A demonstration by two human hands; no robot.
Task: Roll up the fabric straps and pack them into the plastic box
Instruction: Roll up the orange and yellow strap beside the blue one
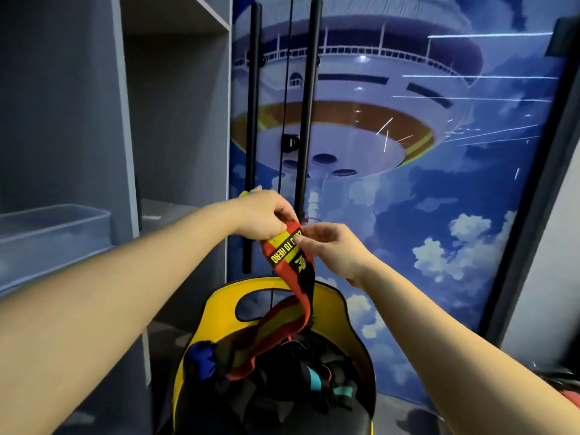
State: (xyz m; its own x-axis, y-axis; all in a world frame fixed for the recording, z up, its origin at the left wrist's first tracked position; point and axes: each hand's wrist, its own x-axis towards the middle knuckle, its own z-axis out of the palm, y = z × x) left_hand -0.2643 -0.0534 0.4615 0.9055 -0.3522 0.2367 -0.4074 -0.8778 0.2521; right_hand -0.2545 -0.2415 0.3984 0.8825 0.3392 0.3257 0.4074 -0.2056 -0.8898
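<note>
The red and yellow strap [290, 255], held up above the yellow bag [276, 356], is pinched at its top end by the left hand [263, 215] and right hand [329, 246], which should wind it tightly, edges aligned, before reaching left to the clear plastic box [53, 227] on the shelf.

A grey shelf unit [175, 98] stood on the left; beside it, glass doors [408, 183] with black bar handles [306, 120] showed a cloud-and-airship mural.

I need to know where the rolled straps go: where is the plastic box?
The clear plastic box sits at the far left of the head view, on a grey shelf, left of the left hand.
</note>
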